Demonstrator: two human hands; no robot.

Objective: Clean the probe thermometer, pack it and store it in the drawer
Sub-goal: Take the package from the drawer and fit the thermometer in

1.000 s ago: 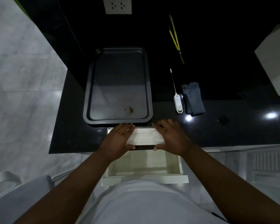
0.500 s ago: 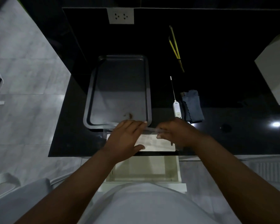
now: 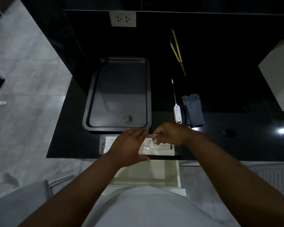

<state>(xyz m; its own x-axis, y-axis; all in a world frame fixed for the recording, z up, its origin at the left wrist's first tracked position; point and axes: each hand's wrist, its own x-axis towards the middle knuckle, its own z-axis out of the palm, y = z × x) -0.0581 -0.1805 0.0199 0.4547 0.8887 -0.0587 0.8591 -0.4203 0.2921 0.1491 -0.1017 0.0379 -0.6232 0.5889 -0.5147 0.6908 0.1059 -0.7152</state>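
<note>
Bench [image 3: 72,145]: glossy black slab, mirror-like, with a bright lamp reflection toward its right end.

Tray [image 3: 92,102]: dark metal, rectangular, rounded corners and a raised rim; one small brown smear near its front right corner. Landmark for the entries below.

Probe thermometer [image 3: 177,113]: slim white plastic body with a thin straight metal probe pointing away from the person. Lies flat on the bench just right of the tray, beyond and slightly right of the right hand, clear of all fingers.

Cloth [image 3: 193,110]: grey-blue, soft, folded, wavy edge; right of the tray, just beside the thermometer.

Tongs [image 3: 176,46]: yellow, long and narrow; behind and right of the tray.

Packaging [image 3: 161,149]: flat white card in a clear glossy plastic sleeve, lying on the bench directly in front of the tray, at the bench edge.

Left hand [image 3: 129,148]: palm down on the packaging, fingers extended flat, thumb at the near edge; pressing, not closed around it.

Right hand [image 3: 170,134]: fingers curled, pinching a thin clear plastic strip or flap of the packaging in front of the tray.

Drawer [image 3: 177,174]: white, box-shaped, pulled open below the bench edge, in front of the tray.

Wall socket [image 3: 123,18]: white plate behind the tray.
</note>
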